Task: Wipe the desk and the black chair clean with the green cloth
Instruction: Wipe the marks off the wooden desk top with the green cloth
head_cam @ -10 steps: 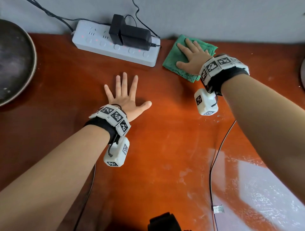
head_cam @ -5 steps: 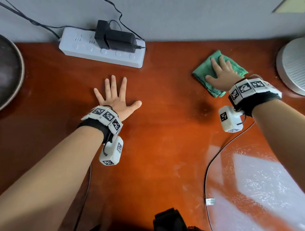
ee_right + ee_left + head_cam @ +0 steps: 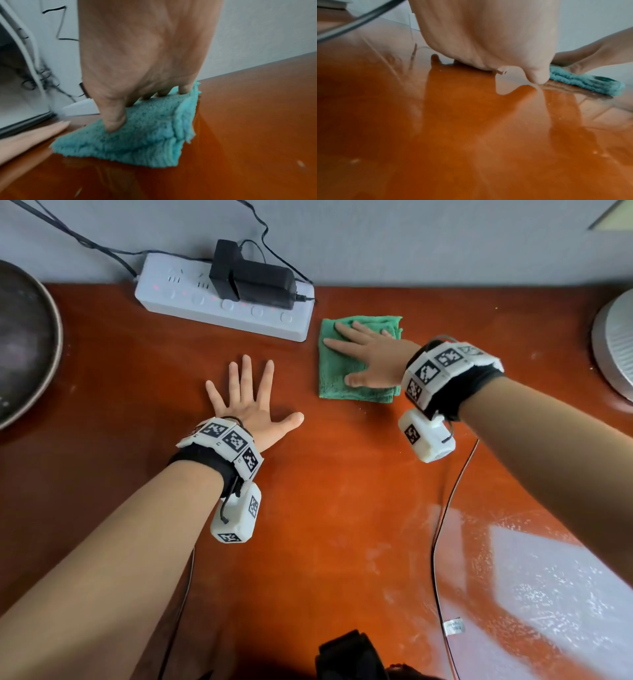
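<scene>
The right hand (image 3: 371, 359) is lying flat on the folded green cloth (image 3: 337, 371), fingers straight and spread and the thumb pressing down near the cloth's near edge (nothing is curled round it). The cloth is sitting toward the far side of the desk (image 3: 342, 491), just right of the white power strip (image 3: 222, 299) and close to the wall (image 3: 411, 234).

The left hand (image 3: 251, 404) is resting palm down on the bare wood to the cloth's left, fingers fanned wide and holding nothing; in the right wrist view its fingertips (image 3: 63, 123) are showing just beside the cloth's corner.

The desk is glossy reddish-brown wood, catching a pale patch of window light and dusty smears at the near right. A black adapter (image 3: 253, 282) is sitting plugged on the strip, with its cord running up the grey wall. A dark round dish (image 3: 30, 344) is lying at the left edge and a white round base (image 3: 616, 350) at the right edge, well apart from both hands. A thin cable (image 3: 442, 529) is trailing across the near right.

Compared with half a second ago, the cloth and right hand are now lying further left, next to the strip's end, while the left hand is staying planted.
</scene>
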